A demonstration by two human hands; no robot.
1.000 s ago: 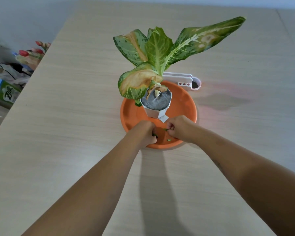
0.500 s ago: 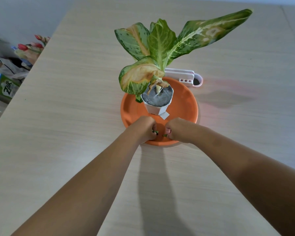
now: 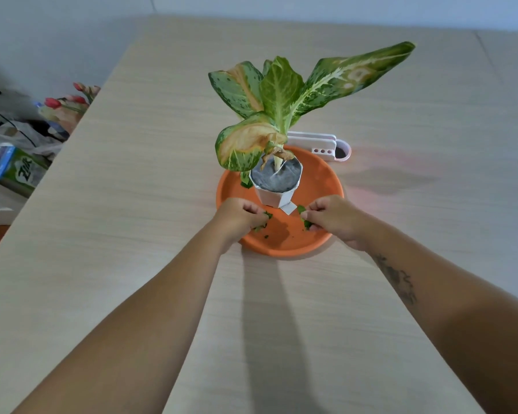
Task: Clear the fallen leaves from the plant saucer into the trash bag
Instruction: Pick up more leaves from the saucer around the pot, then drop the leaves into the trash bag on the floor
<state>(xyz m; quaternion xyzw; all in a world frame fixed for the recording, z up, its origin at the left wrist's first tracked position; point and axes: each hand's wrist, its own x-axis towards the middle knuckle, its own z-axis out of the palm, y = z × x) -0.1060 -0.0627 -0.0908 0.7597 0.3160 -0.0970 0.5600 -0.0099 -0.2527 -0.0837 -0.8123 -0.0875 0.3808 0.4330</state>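
In the orange saucer, leaf scraps are pinched by both hands' closed fingers, crumbs are left, and no trash bag is seen.

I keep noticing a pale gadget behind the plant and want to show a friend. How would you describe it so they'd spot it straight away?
Start at the table, and find the orange saucer with the pot on it. Just beyond the saucer's far rim lies a holder. Unlike its neighbours it is white and long, with small round holes and one dark round opening at its right end.
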